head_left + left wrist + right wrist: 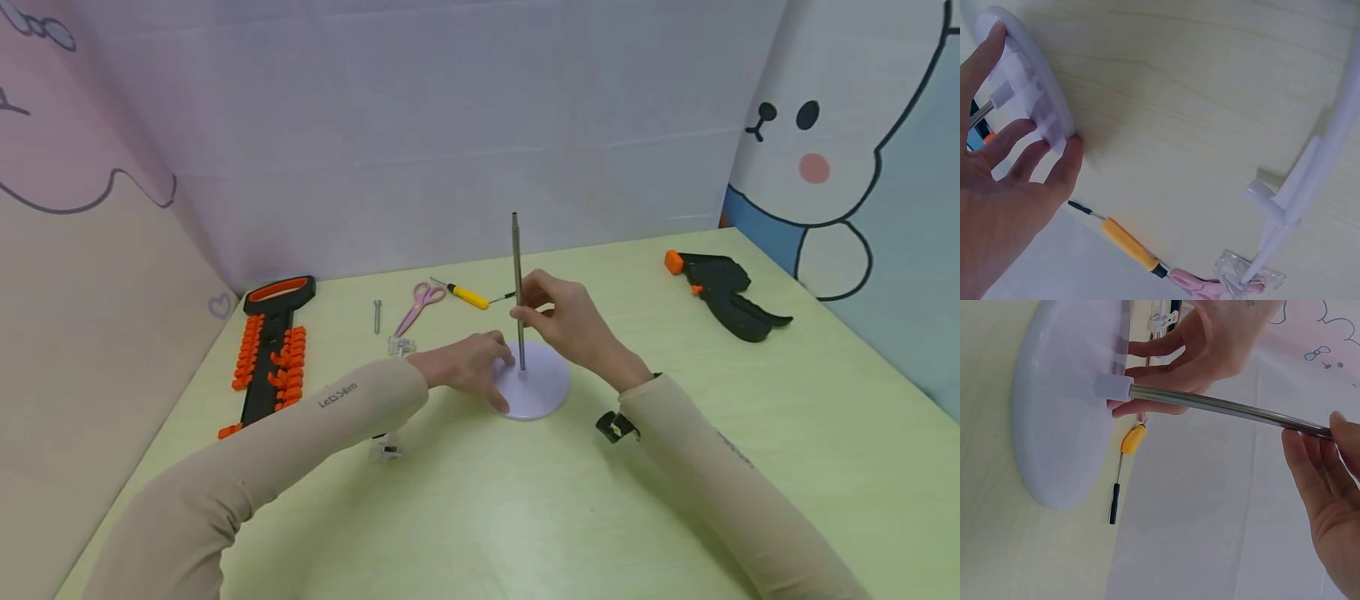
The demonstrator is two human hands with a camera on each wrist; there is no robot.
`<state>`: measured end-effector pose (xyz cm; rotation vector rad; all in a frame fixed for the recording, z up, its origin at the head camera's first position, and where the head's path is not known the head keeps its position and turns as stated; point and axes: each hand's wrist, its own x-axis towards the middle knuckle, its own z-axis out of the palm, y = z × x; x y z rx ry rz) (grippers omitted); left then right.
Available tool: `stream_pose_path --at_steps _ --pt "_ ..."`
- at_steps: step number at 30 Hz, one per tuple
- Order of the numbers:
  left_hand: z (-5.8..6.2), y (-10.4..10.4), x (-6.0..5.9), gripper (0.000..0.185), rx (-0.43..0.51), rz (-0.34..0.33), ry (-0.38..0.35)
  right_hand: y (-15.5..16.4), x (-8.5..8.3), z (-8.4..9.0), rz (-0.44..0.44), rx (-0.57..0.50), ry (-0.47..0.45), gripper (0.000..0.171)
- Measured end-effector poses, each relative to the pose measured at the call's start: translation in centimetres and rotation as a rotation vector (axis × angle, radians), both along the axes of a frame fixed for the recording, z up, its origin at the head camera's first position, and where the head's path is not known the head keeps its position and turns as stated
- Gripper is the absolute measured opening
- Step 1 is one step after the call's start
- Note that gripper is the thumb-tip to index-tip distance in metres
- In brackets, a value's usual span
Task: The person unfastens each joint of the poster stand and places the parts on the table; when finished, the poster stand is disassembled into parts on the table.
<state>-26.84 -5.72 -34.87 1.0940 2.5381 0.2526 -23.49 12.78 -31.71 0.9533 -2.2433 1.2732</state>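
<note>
A white round base (546,387) lies flat on the table, and a thin metal pole (517,262) stands upright from the socket at its middle. My left hand (468,363) holds the base at its left side, thumb and fingertips spread along the rim. With thumb and fingers my right hand (573,321) pinches the pole partway up, above the base. In the right wrist view the pole's lower end meets the short white socket (1113,387); the pole's tip is hidden by the hand there.
Behind lie a bolt (377,317), pink scissors (420,308) and a yellow-handled screwdriver (468,296). A black-and-orange rack (266,362) is at left, a black clamp-like tool (723,292) at right. A white plastic piece (1316,172) with clear clips (401,345) lies partly under my left forearm.
</note>
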Motion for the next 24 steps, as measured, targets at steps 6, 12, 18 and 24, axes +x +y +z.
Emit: stream_pose_path --at_steps 6,12,18,24 --pt "-0.1 -0.1 0.0 0.064 0.001 0.026 -0.019 -0.3 -0.2 -0.3 -0.029 -0.017 0.033 0.017" --pt "-0.1 -0.1 0.0 0.063 -0.009 0.029 -0.028 -0.9 0.0 -0.2 -0.062 -0.036 0.069 0.012" --pt "0.2 0.2 0.0 0.065 -0.037 0.026 -0.020 -0.7 0.2 1.2 -0.080 -0.099 0.075 0.010" --pt "0.1 0.5 0.0 0.068 -0.064 0.025 -0.018 0.2 0.3 2.6 -0.103 -0.150 0.044 0.011"
